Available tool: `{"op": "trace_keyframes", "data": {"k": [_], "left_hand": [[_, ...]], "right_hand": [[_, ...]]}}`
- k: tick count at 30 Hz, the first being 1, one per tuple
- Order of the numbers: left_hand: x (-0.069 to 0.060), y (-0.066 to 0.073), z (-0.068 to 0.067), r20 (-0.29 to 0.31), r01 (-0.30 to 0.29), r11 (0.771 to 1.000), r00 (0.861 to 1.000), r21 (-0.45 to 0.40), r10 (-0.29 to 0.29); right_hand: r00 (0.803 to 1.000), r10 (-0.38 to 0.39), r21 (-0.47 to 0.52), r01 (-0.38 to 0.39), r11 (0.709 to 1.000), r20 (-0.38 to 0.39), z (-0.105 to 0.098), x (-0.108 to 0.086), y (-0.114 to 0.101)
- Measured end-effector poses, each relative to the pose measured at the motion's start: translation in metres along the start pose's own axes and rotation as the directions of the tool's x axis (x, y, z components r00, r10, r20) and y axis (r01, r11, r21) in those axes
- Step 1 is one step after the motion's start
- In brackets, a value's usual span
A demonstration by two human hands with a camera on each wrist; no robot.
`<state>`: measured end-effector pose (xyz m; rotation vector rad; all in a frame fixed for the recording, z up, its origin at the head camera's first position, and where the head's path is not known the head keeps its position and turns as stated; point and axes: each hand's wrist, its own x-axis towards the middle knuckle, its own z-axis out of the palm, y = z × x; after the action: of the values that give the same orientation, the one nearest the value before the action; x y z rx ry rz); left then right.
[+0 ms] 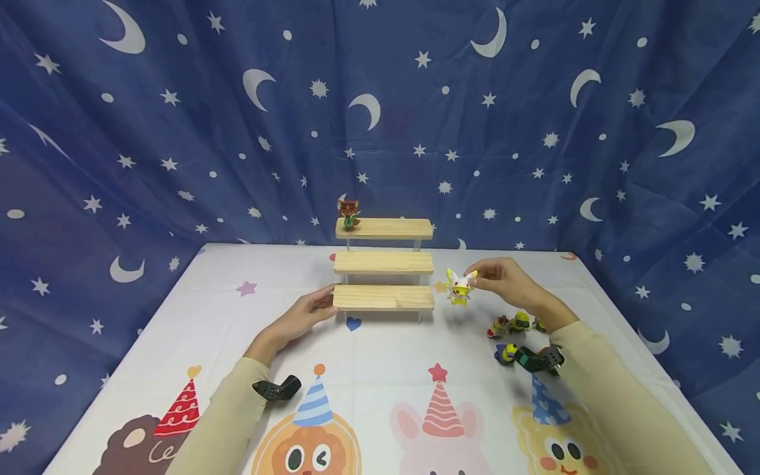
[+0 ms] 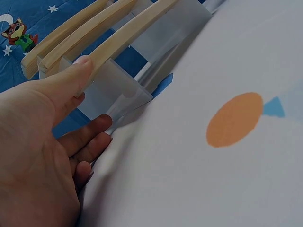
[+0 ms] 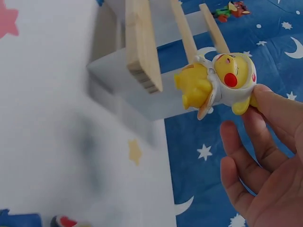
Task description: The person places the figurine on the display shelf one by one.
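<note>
A three-tier display shelf (image 1: pixel 382 297) with pale wooden boards and translucent side supports stands on the table. My left hand (image 1: pixel 303 315) holds its left end, thumb on the end of the lowest board and fingers by the side panel (image 2: pixel 102 94). To the right of the shelf, my right hand (image 1: pixel 503 280) pinches a yellow figurine in a white hood (image 3: pixel 232 80) by its head end, above the table. It has red cheeks and faces the head camera. A fox figurine (image 1: pixel 348 214) in green stands at the left end of the top board.
Several small figurines (image 1: pixel 519 321) lie in a group on the right of the table, partly hidden by my right wrist. The white tablecloth (image 1: pixel 380 382) bears printed cartoon animals. Behind the shelf hangs a blue curtain (image 1: pixel 392 132) with moons and stars.
</note>
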<state>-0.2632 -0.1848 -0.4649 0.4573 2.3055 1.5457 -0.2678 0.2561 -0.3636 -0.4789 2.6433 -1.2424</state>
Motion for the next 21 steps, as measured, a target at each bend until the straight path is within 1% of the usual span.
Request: {"op": "trace_keyframes", "data": {"k": [5,9,16,21], "left_hand": [[0.001,-0.003,0.001,0.006,0.004,1.000,1.000,0.001,-0.004],[0.002,-0.003,-0.001,-0.003,0.014,1.000,1.000,0.006,-0.014],[0.002,-0.001,-0.001,-0.004,0.003,1.000,1.000,0.010,-0.003],[0.000,0.001,0.000,-0.011,0.010,1.000,1.000,0.010,-0.010]], "right_hand": [[0.999,-0.018,0.017,0.018,1.000,-0.030,0.000,0.004,-0.007],[0.998,-0.045,0.019,0.046,0.999,-0.047,0.001,0.010,-0.014],[0.995,-0.061,0.019,0.062,0.998,-0.079,0.005,0.024,-0.028],[0.990,-0.089,0.053,0.096,0.994,-0.111,0.006,0.035,-0.040]]}}
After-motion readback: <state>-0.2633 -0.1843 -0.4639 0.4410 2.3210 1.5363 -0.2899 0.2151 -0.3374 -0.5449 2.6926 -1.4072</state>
